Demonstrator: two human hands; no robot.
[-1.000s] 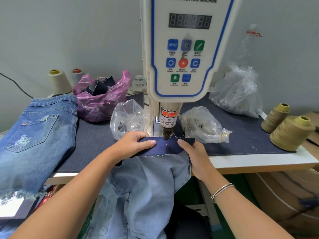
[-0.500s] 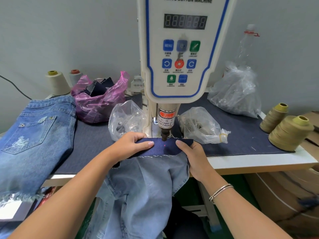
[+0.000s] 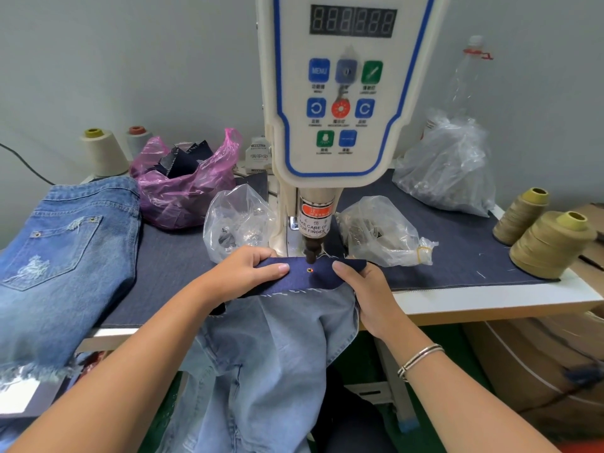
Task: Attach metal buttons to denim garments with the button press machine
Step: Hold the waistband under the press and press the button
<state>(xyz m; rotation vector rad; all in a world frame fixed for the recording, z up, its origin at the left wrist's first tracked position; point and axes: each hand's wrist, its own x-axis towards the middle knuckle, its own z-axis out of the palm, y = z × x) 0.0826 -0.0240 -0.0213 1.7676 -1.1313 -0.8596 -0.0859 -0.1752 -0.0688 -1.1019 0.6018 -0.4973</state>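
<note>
Now a small metal button point(image 3: 309, 270) shows in the dark denim flap point(image 3: 310, 276) under the press machine point(image 3: 340, 93), mid-frame. Before, only a red dot was there. The left hand point(image 3: 243, 273) and right hand point(image 3: 366, 289) pinch the flap. A pink bag point(image 3: 183, 188) holds dark cloth; a clear bag point(image 3: 238, 220) holds metal bits.

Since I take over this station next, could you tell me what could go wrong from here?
1. The left hand and right hand grip the dark denim band close beside the punch; fingertips could get caught if it cycles.
2. The light denim garment hangs off the table edge; its weight might drag the band off position.
</note>
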